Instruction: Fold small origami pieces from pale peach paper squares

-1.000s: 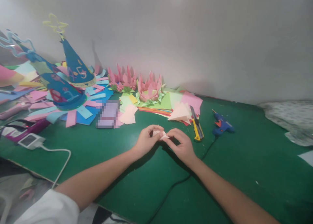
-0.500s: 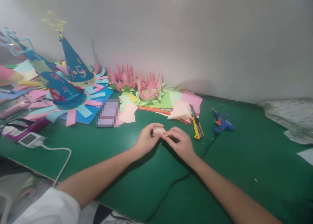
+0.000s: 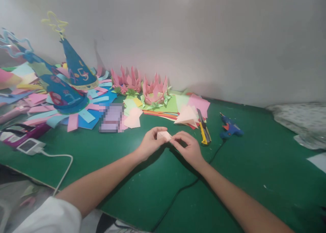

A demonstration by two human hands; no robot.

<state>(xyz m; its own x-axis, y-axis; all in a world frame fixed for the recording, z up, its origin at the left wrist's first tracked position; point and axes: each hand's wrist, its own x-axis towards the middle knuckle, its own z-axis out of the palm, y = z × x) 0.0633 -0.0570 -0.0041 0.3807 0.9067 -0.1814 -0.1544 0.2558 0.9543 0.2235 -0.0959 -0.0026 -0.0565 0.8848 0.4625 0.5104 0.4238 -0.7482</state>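
on the left of the green counter (image 3: 142, 199), a small white block (image 3: 30, 146) with a dark screen trails a white cable (image 3: 66, 168). beyond it a blue cone hat (image 3: 67, 92) leans; a "1" seems to stand on its front, the other characters too blurred to read. just far and right is a second blue cone hat (image 3: 76, 65), topped by a yellow star outline; a "5" can be read on it, and the lettering along its pale band is too small. next comes a pixelated purple rectangle (image 3: 111, 117), its details hidden, then two pink paper flowers (image 3: 154, 90) at the far side. nearer, the left hand (image 3: 150, 144) grasps a pale pink folded paper (image 3: 163, 135) between thumb and fingers, above the counter; the right hand (image 3: 187, 149) pinches its right tip. farther right lie pale folded sheets (image 3: 187, 115), a yellow-and-black cutter (image 3: 204, 133) and a blue glue gun (image 3: 231, 128), whose markings are unreadable, then a speckled bundle (image 3: 300, 119).
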